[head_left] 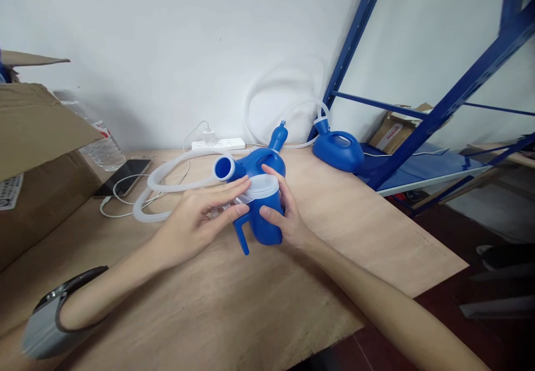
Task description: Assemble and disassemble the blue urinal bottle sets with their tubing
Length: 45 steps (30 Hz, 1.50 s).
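Note:
Near the middle of the wooden table (259,298), my right hand (288,212) is wrapped round a blue cup (266,226) with a handle pointing left. A translucent lid (263,186) sits at the top of the cup. My left hand (209,209) pinches the lid's left edge between fingers and thumb. Just behind the cup lies a blue bottle (251,163), its open round mouth facing me at the left. A translucent hose (184,184) curls on the table left of it. My hands hide part of the cup and lid.
At the left stand a cardboard box (37,193), a water bottle (102,142) and a phone (125,176) with a cable. By the wall are a power strip (225,143) and another blue bottle (338,152) with a hose. A blue metal rack (443,103) stands at the right.

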Tool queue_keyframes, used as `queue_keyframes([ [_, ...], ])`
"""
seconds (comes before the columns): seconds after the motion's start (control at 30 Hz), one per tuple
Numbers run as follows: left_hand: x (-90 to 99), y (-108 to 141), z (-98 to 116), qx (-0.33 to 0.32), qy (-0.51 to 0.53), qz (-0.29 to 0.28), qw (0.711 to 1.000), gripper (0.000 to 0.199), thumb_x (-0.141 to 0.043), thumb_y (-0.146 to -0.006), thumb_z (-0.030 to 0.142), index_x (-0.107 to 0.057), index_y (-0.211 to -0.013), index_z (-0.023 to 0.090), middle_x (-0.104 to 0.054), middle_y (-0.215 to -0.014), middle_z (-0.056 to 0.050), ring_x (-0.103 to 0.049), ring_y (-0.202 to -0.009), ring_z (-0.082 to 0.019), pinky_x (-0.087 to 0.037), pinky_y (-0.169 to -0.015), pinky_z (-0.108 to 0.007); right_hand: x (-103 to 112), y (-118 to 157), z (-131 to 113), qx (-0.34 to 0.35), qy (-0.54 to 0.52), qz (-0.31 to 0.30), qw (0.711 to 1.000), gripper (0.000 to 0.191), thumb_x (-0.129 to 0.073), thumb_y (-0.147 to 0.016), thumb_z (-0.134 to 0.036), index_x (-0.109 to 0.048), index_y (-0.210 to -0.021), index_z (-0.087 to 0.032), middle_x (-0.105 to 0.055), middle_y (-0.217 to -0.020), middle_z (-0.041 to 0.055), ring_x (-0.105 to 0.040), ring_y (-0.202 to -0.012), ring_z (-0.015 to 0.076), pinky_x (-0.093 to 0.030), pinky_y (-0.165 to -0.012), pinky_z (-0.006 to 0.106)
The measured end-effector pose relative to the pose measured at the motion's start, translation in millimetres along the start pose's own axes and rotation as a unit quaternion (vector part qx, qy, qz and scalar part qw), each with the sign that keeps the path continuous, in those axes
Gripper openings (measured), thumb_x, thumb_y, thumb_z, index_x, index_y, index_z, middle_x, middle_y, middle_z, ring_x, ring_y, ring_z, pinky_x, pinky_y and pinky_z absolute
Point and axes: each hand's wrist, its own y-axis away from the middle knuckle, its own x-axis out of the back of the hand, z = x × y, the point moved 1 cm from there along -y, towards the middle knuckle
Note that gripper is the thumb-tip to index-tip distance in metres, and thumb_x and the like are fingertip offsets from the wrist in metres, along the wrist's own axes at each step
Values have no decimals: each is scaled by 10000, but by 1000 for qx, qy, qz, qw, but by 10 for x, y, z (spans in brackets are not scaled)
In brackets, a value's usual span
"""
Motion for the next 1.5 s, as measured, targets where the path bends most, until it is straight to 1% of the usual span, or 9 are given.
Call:
queue_keyframes([
  [0.17, 10, 30, 36, -20, -15, 2, 1000, 411, -686, -1011, 493, -752, -1385, 337, -778, -1363, -36, -772, -1225, -276, -657, -1082, -423, -12, -3, -12, 13, 30, 0, 999, 788, -824, -898, -551, -452, -1565, -355, -679, -1398, 59, -667, -1285, 284, -557, -1140, 486],
  [0.3, -40, 58, 86, 32, 36, 20, 999, 399, -733, -974, 454, -762, -1339, 295, -755, -1415, -61, -761, -1252, -319, -706, -995, -441, -57, 19, 14, 68, 114, 30, 991, 738, -842, -897, -497, -474, -1514, -327, -610, -1477, 90, -624, -1335, 293, -478, -1221, 516],
  [0.5, -101, 40, 186, 90, 87, 60, 990, 594, -929, -761, 561, -798, -1258, 264, -821, -1260, -55, -820, -1084, -326, -732, -938, -455, -207, 97, 57, 103, 155, 29, 982, 1037, -937, -796, -455, -320, -1623, -344, -655, -1201, 70, -684, -1086, 293, -571, -1048, 546],
  [0.77, -41, 83, 146, 10, 43, 51, 998, 520, -948, -757, 537, -837, -1204, 296, -841, -1186, -39, -813, -1098, -331, -697, -1025, -516, -218, 137, -65, 61, 100, -31, 993, 1162, -926, -813, -453, -189, -1707, -365, -698, -1130, 55, -725, -951, 283, -630, -930, 522],
  [0.97, -29, 46, 160, 11, 16, 30, 999, 511, -914, -798, 546, -833, -1226, 279, -840, -1192, -58, -810, -1078, -309, -701, -959, -437, -159, 103, 24, 131, 104, -83, 982, 1107, -909, -834, -439, -218, -1697, -370, -717, -1281, 58, -754, -1080, 283, -650, -1007, 511],
  [1.1, -27, 23, 157, 18, 16, 0, 1000, 573, -844, -850, 611, -787, -1321, 290, -809, -1286, -68, -794, -1107, -298, -711, -897, -401, -111, 74, 48, 142, 121, -34, 982, 860, -905, -834, -478, -442, -1548, -355, -647, -1435, 72, -694, -1262, 305, -575, -1150, 535],
  [1.23, -6, 25, 98, 54, 1, 19, 998, 716, -840, -846, 614, -675, -1468, 300, -799, -1289, -84, -801, -1084, -288, -720, -806, -362, -26, 19, 78, 79, 44, 61, 994, 701, -865, -865, -529, -499, -1444, -381, -680, -1332, 40, -713, -1181, 273, -609, -1082, 498],
  [1.37, 12, -2, 48, 65, 17, -3, 998, 430, -786, -902, 529, -797, -1238, 261, -841, -1055, -69, -815, -823, -229, -689, -626, -277, 65, -52, 142, 42, -31, 143, 988, 750, -857, -845, -546, -477, -1472, -388, -680, -1335, 33, -709, -1164, 262, -617, -1056, 487],
  [1.5, 37, -26, 38, 19, -6, 29, 999, 225, -720, -959, 412, -851, -1073, 270, -856, -1022, -51, -823, -845, -221, -693, -655, -270, 82, -67, 148, 33, -35, 141, 989, 748, -871, -830, -541, -487, -1449, -374, -683, -1316, 35, -712, -1142, 257, -614, -1055, 483],
])
